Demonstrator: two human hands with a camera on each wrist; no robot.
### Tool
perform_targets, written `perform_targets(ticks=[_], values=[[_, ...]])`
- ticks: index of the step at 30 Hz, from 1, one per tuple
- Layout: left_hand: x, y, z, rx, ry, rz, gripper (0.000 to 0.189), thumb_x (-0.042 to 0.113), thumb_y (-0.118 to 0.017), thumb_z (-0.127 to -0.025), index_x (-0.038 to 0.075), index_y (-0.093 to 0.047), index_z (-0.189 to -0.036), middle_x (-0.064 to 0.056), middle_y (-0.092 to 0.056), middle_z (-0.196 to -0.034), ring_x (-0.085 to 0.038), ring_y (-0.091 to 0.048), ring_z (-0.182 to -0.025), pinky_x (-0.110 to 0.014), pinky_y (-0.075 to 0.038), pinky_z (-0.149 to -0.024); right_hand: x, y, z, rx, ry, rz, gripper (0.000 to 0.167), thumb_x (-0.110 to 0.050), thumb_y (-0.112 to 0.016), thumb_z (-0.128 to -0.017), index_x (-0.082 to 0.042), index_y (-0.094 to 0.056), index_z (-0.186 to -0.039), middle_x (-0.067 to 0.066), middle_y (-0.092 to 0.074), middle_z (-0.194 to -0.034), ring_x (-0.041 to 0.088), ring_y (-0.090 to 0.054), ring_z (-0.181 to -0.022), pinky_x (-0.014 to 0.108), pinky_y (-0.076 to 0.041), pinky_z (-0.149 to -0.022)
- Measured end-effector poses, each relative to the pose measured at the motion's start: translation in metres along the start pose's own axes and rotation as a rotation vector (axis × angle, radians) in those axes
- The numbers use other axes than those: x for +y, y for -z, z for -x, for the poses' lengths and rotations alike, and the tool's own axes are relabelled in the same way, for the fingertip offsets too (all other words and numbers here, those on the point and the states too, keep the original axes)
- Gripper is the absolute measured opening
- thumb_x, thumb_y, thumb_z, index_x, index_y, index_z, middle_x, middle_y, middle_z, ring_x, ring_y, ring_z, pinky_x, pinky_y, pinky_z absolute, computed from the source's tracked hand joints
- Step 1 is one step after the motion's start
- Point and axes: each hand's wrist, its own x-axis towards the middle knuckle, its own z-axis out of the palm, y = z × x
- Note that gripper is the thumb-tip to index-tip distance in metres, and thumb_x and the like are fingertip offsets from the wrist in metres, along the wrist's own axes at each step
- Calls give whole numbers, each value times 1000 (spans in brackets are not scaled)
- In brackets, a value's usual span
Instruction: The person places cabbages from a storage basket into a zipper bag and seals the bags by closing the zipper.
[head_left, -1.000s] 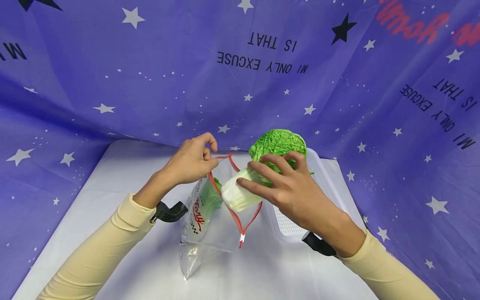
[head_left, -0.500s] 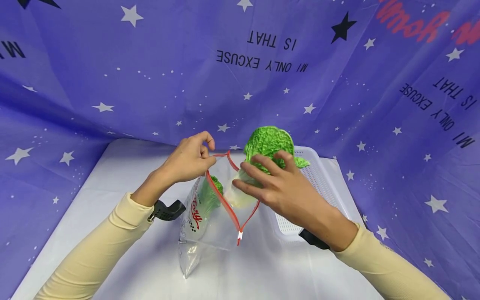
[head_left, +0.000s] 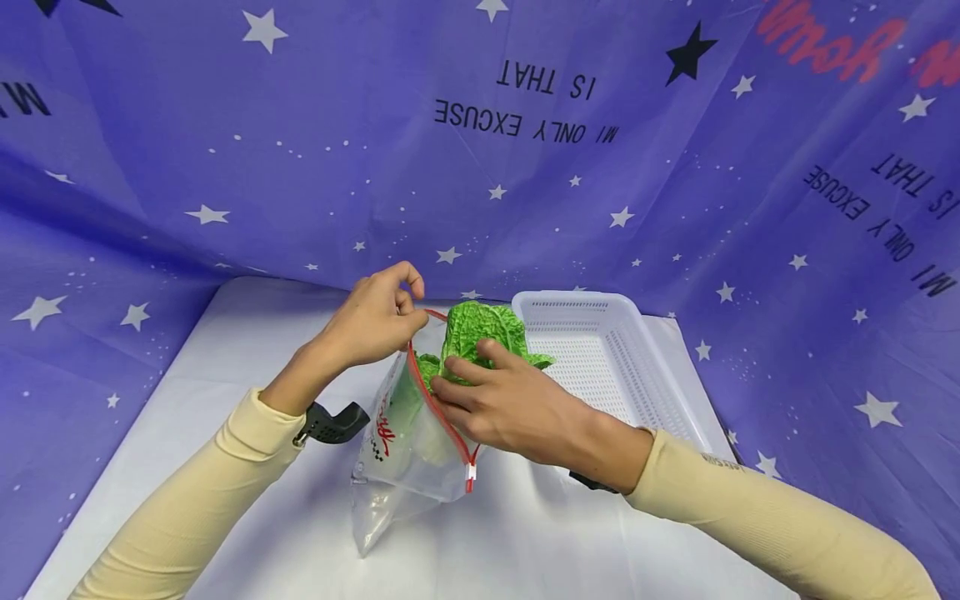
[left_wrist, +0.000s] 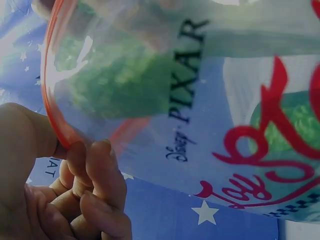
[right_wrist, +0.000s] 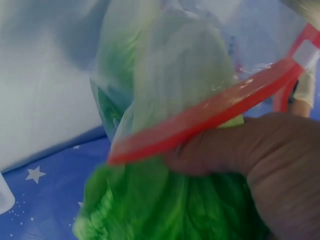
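Observation:
My left hand (head_left: 375, 321) pinches the red zip rim (left_wrist: 52, 90) of a clear zip bag (head_left: 408, 471) printed with red letters, and the bag's mouth is spread. In my right hand (head_left: 517, 408) is a Chinese cabbage (head_left: 483, 325). Its white stem end is inside the bag, while the green leaves (right_wrist: 165, 205) stick out above the rim. My right thumb lies across the cabbage at the red rim in the right wrist view. Another green leafy vegetable (left_wrist: 290, 125) shows through the plastic, deeper in the bag.
A white perforated basket (head_left: 637, 350) stands on the white table (head_left: 285, 500) at the back right. A white zip slider (head_left: 471, 472) hangs at the rim's near corner. Purple star-printed cloth (head_left: 375, 167) rises behind and at both sides.
My right hand has moved left and down, and the cabbage has gone from the bag's mouth to partly inside it. The basket is more exposed. My left hand has barely shifted.

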Motion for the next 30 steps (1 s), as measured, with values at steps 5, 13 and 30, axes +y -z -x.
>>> perform_targets(ticks=[5, 13, 30], values=[[0, -2, 0, 5, -20, -15, 17, 4, -56, -84, 9, -50, -100, -4, -52, -57, -20, -49, -44, -29, -33, -43, 2, -3, -16, -10, 75, -33, 27, -25, -72, -85, -23, -66, -111, -11, -60, -113, 17, -48, -106, 37, -34, -81], [0, -6, 1, -14, -40, -21, 17, 6, -58, -85, 10, -50, -99, -2, -51, -55, -18, -47, -43, -29, -32, -44, 3, 0, -35, -52, 157, -25, 19, -18, -68, -87, -27, -66, -104, -15, -59, -98, 15, -46, -99, 33, -30, -81], [2, -18, 1, 36, -119, -64, 13, 4, -54, -83, 11, -51, -94, 1, -46, -53, -14, -38, -42, -32, -30, -47, -12, -25, -37, 3, 167, -195, 40, -42, -64, -93, -26, -61, -129, -11, -62, -119, 18, -54, -106, 35, -39, -88]])
